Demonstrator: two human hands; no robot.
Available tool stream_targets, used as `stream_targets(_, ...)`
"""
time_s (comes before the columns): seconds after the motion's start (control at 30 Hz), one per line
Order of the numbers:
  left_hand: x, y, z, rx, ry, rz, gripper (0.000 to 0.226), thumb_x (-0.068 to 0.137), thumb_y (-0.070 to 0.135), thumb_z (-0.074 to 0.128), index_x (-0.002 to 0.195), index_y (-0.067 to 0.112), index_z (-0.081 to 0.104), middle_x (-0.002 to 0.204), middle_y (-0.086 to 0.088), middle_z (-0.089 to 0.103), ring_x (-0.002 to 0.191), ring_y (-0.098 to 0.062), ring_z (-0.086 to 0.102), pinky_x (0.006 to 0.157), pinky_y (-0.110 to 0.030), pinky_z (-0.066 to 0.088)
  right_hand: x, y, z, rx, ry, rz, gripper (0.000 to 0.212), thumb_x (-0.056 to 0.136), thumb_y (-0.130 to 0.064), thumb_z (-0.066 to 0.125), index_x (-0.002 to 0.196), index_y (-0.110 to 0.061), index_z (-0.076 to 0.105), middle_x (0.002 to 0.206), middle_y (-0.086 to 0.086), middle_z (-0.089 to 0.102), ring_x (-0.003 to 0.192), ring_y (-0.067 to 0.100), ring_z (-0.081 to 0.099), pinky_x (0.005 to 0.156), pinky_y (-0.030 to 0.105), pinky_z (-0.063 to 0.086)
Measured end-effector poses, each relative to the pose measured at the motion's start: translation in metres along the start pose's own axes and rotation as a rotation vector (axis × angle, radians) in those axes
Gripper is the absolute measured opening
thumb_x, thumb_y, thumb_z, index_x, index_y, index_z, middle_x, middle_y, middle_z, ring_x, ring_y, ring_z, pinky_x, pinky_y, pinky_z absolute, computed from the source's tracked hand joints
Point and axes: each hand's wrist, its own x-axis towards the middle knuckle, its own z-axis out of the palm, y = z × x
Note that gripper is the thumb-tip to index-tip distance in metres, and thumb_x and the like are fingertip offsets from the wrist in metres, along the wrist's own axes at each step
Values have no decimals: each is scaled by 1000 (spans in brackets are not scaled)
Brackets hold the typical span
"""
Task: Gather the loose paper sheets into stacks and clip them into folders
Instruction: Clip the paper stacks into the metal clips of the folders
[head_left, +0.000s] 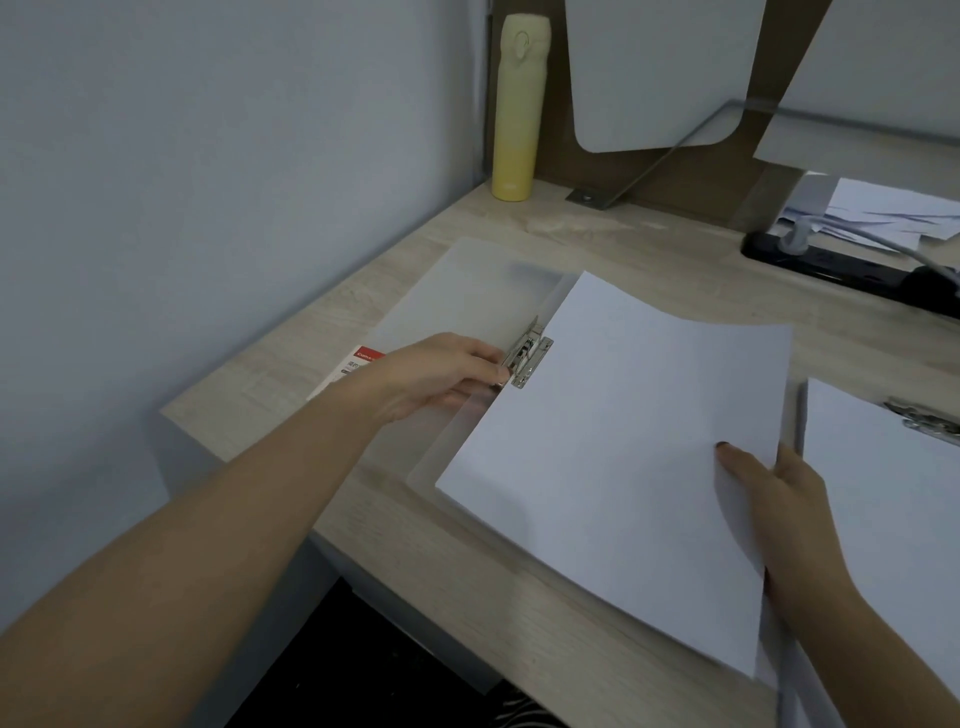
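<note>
An open translucent folder (457, 291) lies on the wooden desk (613, 244). A stack of white paper sheets (613, 441) rests on its right half, the left edge against the metal clip (527, 356) at the spine. My left hand (441, 371) pinches the clip's lever with its fingertips. My right hand (774, 493) grips the stack's right edge, thumb on top and fingers hidden beneath. A second folder with clipped paper (893, 499) lies at the right edge, its metal clip (924, 421) partly in view.
A yellow bottle (519, 109) stands at the back against the wall. A black power strip (852, 265) with a plugged cable and several loose sheets (883, 213) lie at the back right. The desk's left edge drops off beside my left forearm.
</note>
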Motion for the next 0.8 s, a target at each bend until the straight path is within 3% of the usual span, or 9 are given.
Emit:
stream_targets(0.13,2,-6,1,44,72,43,16,89,14,56,93,27,64,87,12,71,71,7,67,58,-6,48,3,2,0,2,5,-8,25,92,-19,53,116,-16,55,100,5,63,88,28,62,81,37,47)
stream_targets(0.23,2,-10,-1,-9,21,44,17,92,15,54,102,24,64,96,8,72,80,2,69,66,-8,51,6,4,0,-31,16,-25,30,91,-20,52,121,-13,52,109,9,62,93,30,61,81,37,47)
stream_targets(0.33,1,-11,-2,-46,-2,49,22,93,14,52,112,18,63,104,2,71,84,-4,69,75,-14,54,5,6,2,-86,64,-90,49,90,-20,55,136,-15,38,124,7,56,107,29,57,90,40,46)
stream_targets(0.43,-2,-9,1,-53,18,67,26,94,12,50,117,14,62,103,1,71,81,-3,69,70,-12,54,5,6,4,-267,93,-158,63,90,-15,56,144,-11,24,136,6,41,121,26,44,105,40,35)
stream_targets(0.53,-12,-3,8,-122,24,139,30,94,8,45,119,10,62,108,-1,70,92,-5,66,76,-13,50,4,6,3,-658,88,-213,34,90,-14,53,119,4,47,143,23,26,129,37,29,108,41,25)
stream_targets(0.57,-15,0,11,-162,26,176,32,94,7,45,120,9,61,114,-4,69,97,-9,66,83,-16,50,5,8,2,-774,79,-241,26,91,-18,50,105,4,51,140,26,30,129,39,29,107,42,24)
stream_targets(0.63,-25,12,18,-223,50,237,34,93,6,45,123,9,60,118,-7,67,98,-10,67,85,-18,51,4,11,-3,-891,13,-297,29,94,-23,41,99,4,51,127,25,44,124,40,37,104,42,28)
stream_targets(0.73,-39,37,32,-321,8,305,35,93,10,45,126,10,58,124,-11,64,115,-25,61,99,-35,45,-2,-2,-9,-870,-114,-284,37,98,-24,35,124,2,45,130,19,45,124,35,41,98,34,29)
stream_targets(0.8,-49,56,46,-336,-9,355,34,95,16,45,125,13,59,124,-7,64,115,-24,60,97,-35,45,-10,-15,-14,-771,-185,-224,41,99,-26,34,131,-1,41,140,16,41,129,29,39,98,31,28)
